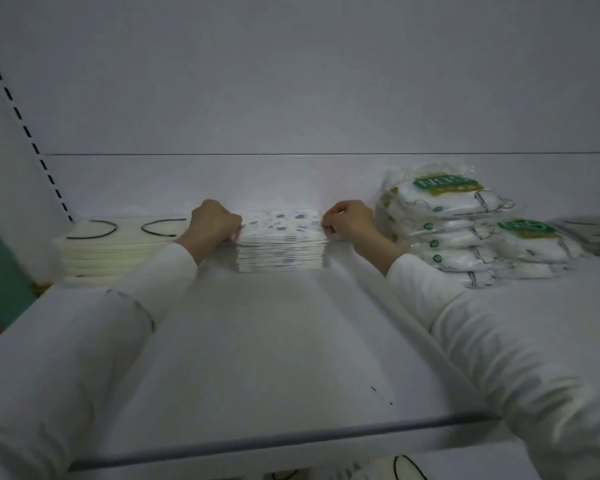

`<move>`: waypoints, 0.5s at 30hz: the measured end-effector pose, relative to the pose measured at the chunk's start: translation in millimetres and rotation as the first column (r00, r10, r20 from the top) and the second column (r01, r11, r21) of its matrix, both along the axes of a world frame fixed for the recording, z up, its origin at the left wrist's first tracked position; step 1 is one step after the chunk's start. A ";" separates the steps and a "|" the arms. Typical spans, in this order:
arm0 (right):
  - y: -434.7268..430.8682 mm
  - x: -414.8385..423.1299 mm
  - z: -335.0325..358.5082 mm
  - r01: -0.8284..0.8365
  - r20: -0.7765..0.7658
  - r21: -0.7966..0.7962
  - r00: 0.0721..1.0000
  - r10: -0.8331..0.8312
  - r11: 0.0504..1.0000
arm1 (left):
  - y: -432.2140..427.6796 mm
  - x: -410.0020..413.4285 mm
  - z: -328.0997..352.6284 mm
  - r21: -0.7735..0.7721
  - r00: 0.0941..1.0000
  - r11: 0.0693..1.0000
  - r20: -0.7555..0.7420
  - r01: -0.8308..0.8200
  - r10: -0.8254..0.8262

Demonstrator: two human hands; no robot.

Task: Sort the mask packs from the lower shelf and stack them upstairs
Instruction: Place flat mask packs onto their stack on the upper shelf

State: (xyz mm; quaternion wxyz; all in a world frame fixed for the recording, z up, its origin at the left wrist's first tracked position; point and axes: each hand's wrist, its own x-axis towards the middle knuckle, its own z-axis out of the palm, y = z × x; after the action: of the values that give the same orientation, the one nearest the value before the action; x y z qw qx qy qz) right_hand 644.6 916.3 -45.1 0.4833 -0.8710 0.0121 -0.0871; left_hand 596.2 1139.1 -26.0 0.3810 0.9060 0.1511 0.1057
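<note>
- A stack of mask packs (281, 242), white with a blue print, stands on the upper shelf (257, 358), far from the front edge, just before the back panel (291, 81) and about midway along.
- The left hand (215, 221) is at the stack's left end, fingers curled in against the upper packs and gripping that edge.
- The right hand (349, 220) is at the right end, thumb and curled fingers pinching the edge of the top packs. The two hands hold the stack between them.
- Both arms reach across the shelf in white sleeves (499, 341).
- Left of the stack, just beside the left wrist, sits a low pile of cream masks (108, 251) with black ear loops on top.
- Right of the stack, near the right hand, is a taller heap of bagged masks (440, 220) with green labels, leaning a little, and a lower heap of the same bags (530, 244) touches it on its right.
- At the far right edge lies a flat grey pile (593, 233) with a black loop, blurred.
- A slotted upright (18, 112) runs up the left side of the back panel.
- Below the shelf's near edge, more packs with black loops (406, 469) show on a lower level, mostly hidden.
</note>
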 end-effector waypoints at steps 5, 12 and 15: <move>1.2 -2.9 -5.3 -0.026 0.031 -0.063 0.999 0.028 0.998 | -1.3 0.6 -3.8 0.032 0.999 0.999 0.023 0.024 -0.025; -3.9 -18.0 4.6 -0.019 0.250 -0.380 0.960 0.122 0.925 | -9.3 -20.9 3.9 0.401 0.953 0.909 0.216 0.112 -0.213; -3.9 -36.6 9.1 -0.015 0.387 -0.557 0.880 0.275 0.830 | -12.4 -37.3 5.7 0.574 0.911 0.802 0.224 0.164 -0.346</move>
State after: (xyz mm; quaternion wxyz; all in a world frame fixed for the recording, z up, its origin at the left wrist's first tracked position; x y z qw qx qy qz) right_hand 608.0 912.4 -36.1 0.2138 -0.9248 -0.1934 -0.2484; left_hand 559.0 1126.7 -20.2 0.1384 0.9592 -0.0732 0.2354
